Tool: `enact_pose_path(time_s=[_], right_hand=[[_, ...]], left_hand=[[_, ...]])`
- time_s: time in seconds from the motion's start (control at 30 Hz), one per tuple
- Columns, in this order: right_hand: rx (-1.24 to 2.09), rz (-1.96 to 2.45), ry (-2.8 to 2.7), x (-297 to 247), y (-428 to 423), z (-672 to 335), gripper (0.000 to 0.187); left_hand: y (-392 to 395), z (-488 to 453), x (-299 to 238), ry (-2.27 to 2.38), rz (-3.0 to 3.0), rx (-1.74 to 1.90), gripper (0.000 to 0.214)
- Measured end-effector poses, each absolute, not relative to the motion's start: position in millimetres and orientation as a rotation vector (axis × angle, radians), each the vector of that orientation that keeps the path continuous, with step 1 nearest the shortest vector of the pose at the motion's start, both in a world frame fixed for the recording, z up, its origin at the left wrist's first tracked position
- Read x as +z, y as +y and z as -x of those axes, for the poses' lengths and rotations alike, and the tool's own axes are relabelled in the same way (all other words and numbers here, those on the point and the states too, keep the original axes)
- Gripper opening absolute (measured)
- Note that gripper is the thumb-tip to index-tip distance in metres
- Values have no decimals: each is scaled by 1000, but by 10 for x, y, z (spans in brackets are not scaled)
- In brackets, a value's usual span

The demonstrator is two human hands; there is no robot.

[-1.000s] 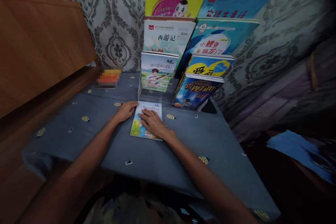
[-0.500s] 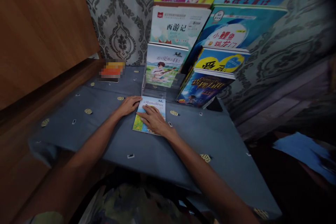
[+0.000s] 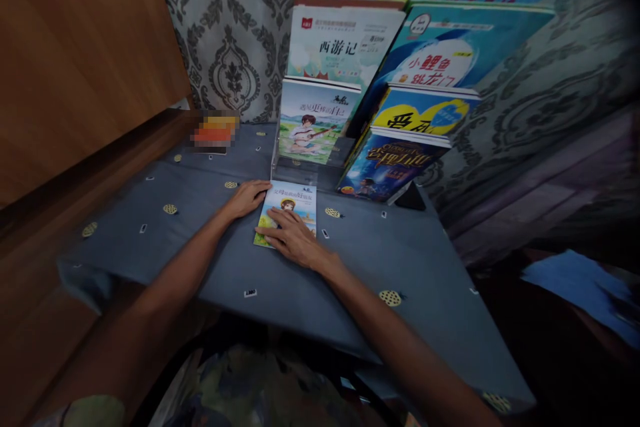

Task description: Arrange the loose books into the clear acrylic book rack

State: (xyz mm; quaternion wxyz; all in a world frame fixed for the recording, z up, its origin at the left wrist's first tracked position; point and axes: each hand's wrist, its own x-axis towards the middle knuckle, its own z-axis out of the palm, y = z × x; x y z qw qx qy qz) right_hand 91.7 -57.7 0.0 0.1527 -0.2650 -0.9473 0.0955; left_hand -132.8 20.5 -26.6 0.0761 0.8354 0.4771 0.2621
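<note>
Book (image 3: 299,198) on pineapple-print cloth (image 3: 385,253)

Right hand (image 3: 294,238) spread atop the book; left hand (image 3: 247,197) loosely curved at its edge; patterned wall (image 3: 233,47) beyond it, cabinet (image 3: 90,67) leftward.

Closed illustrated book (image 3: 301,200), flat

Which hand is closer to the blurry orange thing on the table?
Left. The left hand is in front and right of the orange thing; the right hand is farther that way, on the book.
</note>
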Motion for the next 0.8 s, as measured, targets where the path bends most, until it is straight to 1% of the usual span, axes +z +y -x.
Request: enact_pose_path(time_s=[0.17,0.33,0.47,0.67,0.8], right_hand=[[319,648,-2727,2,-672,-958,34],[386,647,-2727,-14,-669,-980,33],[430,721,-2686,-58,-551,-1057,36],[392,878,-2478,-235,-270,-1258,37],[366,965,-2380,-344,-192,-1283,37]], left_hand=[[209,1331,-271,1442,-2506,772,38],[202,1325,-281,1456,-2495,779,38],[181,1314,-279,1460,-2524,761,40],[110,1304,-253,1498,-2593,712,43],[6,1264,-208,1427,-2661,672,43]])
